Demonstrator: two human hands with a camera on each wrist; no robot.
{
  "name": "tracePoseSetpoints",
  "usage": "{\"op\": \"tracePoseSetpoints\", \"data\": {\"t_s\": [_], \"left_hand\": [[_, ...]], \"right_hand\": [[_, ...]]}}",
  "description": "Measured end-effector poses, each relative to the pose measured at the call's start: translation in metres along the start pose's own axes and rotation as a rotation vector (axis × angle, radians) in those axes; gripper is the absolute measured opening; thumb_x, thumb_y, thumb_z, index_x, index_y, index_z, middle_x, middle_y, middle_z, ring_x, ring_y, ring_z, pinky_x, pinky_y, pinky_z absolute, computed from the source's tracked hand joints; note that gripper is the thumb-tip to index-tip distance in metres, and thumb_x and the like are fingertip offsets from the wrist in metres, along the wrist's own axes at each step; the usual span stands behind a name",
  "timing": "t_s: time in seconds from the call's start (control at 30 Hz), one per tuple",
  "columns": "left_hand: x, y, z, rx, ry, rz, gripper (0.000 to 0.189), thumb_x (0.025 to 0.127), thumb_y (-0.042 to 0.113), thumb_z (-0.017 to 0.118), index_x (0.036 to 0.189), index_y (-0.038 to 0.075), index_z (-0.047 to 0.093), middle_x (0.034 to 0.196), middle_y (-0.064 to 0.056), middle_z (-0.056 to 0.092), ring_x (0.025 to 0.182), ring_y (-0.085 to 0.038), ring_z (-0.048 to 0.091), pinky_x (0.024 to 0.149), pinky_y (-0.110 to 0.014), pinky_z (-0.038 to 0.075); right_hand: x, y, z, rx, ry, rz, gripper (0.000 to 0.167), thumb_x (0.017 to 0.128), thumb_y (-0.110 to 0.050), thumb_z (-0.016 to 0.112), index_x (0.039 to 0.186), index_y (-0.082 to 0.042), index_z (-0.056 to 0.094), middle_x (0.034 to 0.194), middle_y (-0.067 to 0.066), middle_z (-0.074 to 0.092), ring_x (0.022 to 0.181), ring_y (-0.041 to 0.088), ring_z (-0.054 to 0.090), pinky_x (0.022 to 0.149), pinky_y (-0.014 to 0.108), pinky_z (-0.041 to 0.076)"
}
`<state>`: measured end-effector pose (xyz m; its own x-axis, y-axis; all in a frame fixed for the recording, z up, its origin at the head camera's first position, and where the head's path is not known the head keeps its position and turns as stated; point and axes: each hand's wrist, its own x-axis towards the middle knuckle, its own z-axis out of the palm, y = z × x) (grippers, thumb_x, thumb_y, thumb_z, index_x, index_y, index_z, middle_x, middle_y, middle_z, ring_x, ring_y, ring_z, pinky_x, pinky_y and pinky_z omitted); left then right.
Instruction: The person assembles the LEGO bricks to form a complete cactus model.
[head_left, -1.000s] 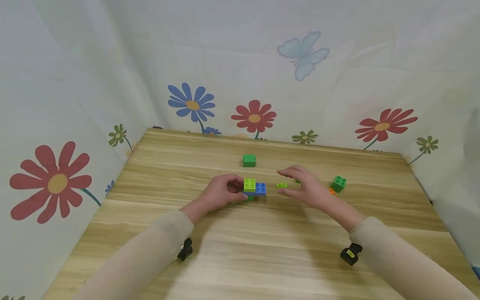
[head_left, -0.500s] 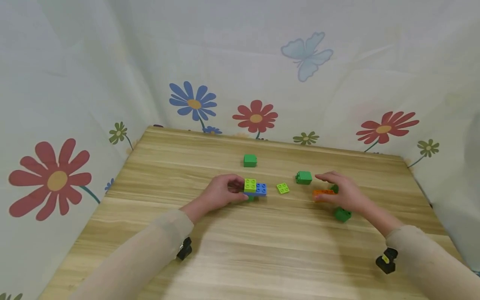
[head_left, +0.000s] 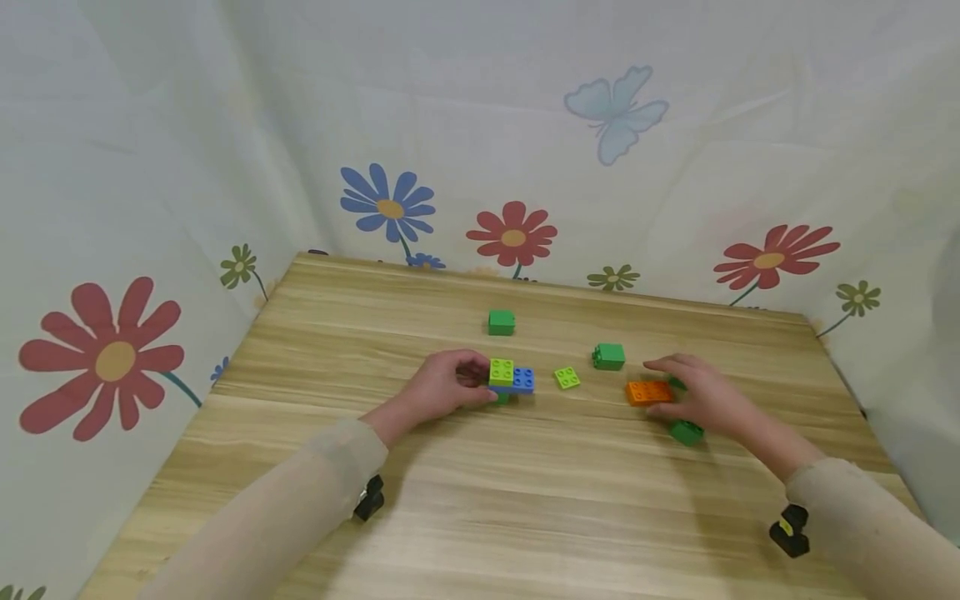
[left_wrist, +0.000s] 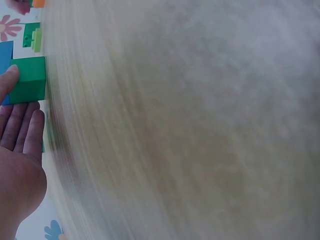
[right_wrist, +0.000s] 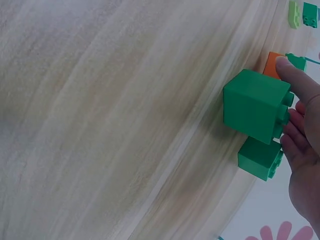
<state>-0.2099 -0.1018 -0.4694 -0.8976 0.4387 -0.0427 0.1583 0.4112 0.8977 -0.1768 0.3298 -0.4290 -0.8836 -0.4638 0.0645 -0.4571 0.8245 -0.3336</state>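
Head view first: the left hand (head_left: 438,385) holds the stack (head_left: 512,389) at its left side, thumb and fingers curled round it. Lime brick (head_left: 501,372) on top, blue brick (head_left: 524,377) beneath, green base brick (head_left: 502,399) at the bottom: those three are joined, so the building looks only partway along. Plenty lies loose! There's the lime plate (head_left: 567,378) just right of the stack, far green brick (head_left: 501,323) beyond, middle green brick (head_left: 609,357), near green brick (head_left: 686,432), and a half-hidden green piece (head_left: 678,382). The right hand (head_left: 708,396), well apart from the left, spreads thumb and forefinger around the orange brick (head_left: 649,393), a gap showing behind it. Room to move? Lots: the wooden table (head_left: 480,517) stretches wide between the forearms, its back edge well beyond the bricks.

Over to the left wrist: the thumb lies on the green base, blue showing alongside, fingers behind.

Right wrist now: thumb tip overlaps orange, but contact? Can't tell. Two green bricks crowd close by the fingers, leaving that side tight.
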Motion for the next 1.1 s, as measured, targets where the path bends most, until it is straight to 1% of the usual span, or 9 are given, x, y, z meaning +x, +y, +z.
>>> {"op": "tracePoseSetpoints", "data": {"t_s": [0.2, 0.27, 0.33, 0.43, 0.6, 0.7, 0.83, 0.97, 1.1], "left_hand": [[-0.001, -0.001, 0.001, -0.01, -0.016, -0.003, 0.04, 0.089, 0.015, 0.09, 0.123, 0.007, 0.073, 0.119, -0.004, 0.075, 0.111, -0.019, 0.071, 0.097, -0.032, 0.061], [-0.001, -0.001, 0.001, -0.01, -0.021, -0.002, 0.04, 0.089, 0.015, 0.09, 0.123, 0.007, 0.073, 0.119, -0.004, 0.075, 0.111, -0.019, 0.071, 0.098, -0.032, 0.061], [-0.001, -0.001, 0.0, -0.007, -0.02, -0.003, 0.04, 0.088, 0.016, 0.09, 0.123, 0.007, 0.073, 0.119, -0.004, 0.075, 0.111, -0.019, 0.071, 0.098, -0.032, 0.061], [-0.002, -0.001, 0.0, -0.009, -0.018, -0.006, 0.039, 0.088, 0.015, 0.09, 0.123, 0.008, 0.073, 0.118, -0.003, 0.075, 0.111, -0.019, 0.071, 0.098, -0.032, 0.061], [-0.002, 0.0, -0.001, -0.012, -0.017, -0.007, 0.039, 0.089, 0.015, 0.09, 0.123, 0.008, 0.074, 0.118, -0.003, 0.075, 0.11, -0.019, 0.071, 0.098, -0.033, 0.061], [-0.002, 0.0, -0.002, -0.01, -0.015, -0.002, 0.038, 0.089, 0.015, 0.09, 0.122, 0.007, 0.073, 0.118, -0.004, 0.075, 0.11, -0.019, 0.071, 0.098, -0.033, 0.061], [-0.001, 0.0, -0.003, 0.0, -0.01, 0.01, 0.038, 0.089, 0.014, 0.09, 0.123, 0.007, 0.073, 0.118, -0.005, 0.075, 0.11, -0.019, 0.071, 0.097, -0.032, 0.061], [-0.001, 0.0, -0.003, 0.005, -0.011, 0.004, 0.039, 0.088, 0.014, 0.09, 0.123, 0.008, 0.073, 0.119, -0.004, 0.075, 0.111, -0.019, 0.071, 0.096, -0.031, 0.061], [-0.001, -0.002, -0.002, 0.006, -0.014, 0.004, 0.04, 0.088, 0.015, 0.091, 0.123, 0.007, 0.074, 0.118, -0.004, 0.075, 0.11, -0.018, 0.071, 0.096, -0.031, 0.061]], "right_hand": [[-0.001, 0.001, 0.006, -0.043, 0.015, -0.071, 0.063, 0.081, -0.02, 0.096, 0.132, 0.005, 0.07, 0.124, 0.023, 0.071, 0.111, 0.043, 0.068, 0.095, 0.063, 0.058], [-0.002, 0.001, 0.007, -0.041, 0.004, -0.067, 0.062, 0.082, -0.021, 0.095, 0.132, 0.005, 0.07, 0.124, 0.023, 0.071, 0.11, 0.041, 0.069, 0.096, 0.062, 0.058], [-0.002, 0.001, 0.008, -0.025, -0.005, -0.044, 0.061, 0.084, -0.02, 0.094, 0.133, 0.005, 0.069, 0.124, 0.022, 0.072, 0.111, 0.041, 0.068, 0.097, 0.063, 0.058], [-0.003, 0.003, 0.008, 0.001, -0.011, -0.021, 0.055, 0.085, -0.018, 0.092, 0.131, 0.004, 0.07, 0.123, 0.02, 0.072, 0.11, 0.038, 0.069, 0.097, 0.062, 0.058], [-0.003, 0.005, 0.011, 0.005, 0.006, -0.044, 0.041, 0.086, -0.01, 0.09, 0.123, 0.0, 0.075, 0.116, 0.014, 0.075, 0.104, 0.033, 0.071, 0.092, 0.057, 0.06], [0.0, 0.005, 0.011, 0.007, 0.017, -0.052, 0.037, 0.087, -0.008, 0.089, 0.12, -0.001, 0.076, 0.113, 0.013, 0.075, 0.102, 0.032, 0.071, 0.09, 0.055, 0.061], [0.003, 0.004, 0.01, 0.026, 0.017, -0.041, 0.034, 0.088, -0.008, 0.089, 0.119, 0.0, 0.076, 0.111, 0.012, 0.076, 0.099, 0.03, 0.071, 0.088, 0.054, 0.061], [0.004, 0.0, 0.006, 0.057, 0.01, 0.008, 0.035, 0.09, -0.009, 0.087, 0.121, 0.002, 0.075, 0.113, 0.014, 0.076, 0.099, 0.029, 0.071, 0.088, 0.053, 0.062], [0.003, -0.008, 0.001, 0.098, 0.036, 0.049, 0.037, 0.091, -0.01, 0.086, 0.123, 0.004, 0.074, 0.116, 0.018, 0.076, 0.102, 0.032, 0.072, 0.09, 0.056, 0.062]]}}
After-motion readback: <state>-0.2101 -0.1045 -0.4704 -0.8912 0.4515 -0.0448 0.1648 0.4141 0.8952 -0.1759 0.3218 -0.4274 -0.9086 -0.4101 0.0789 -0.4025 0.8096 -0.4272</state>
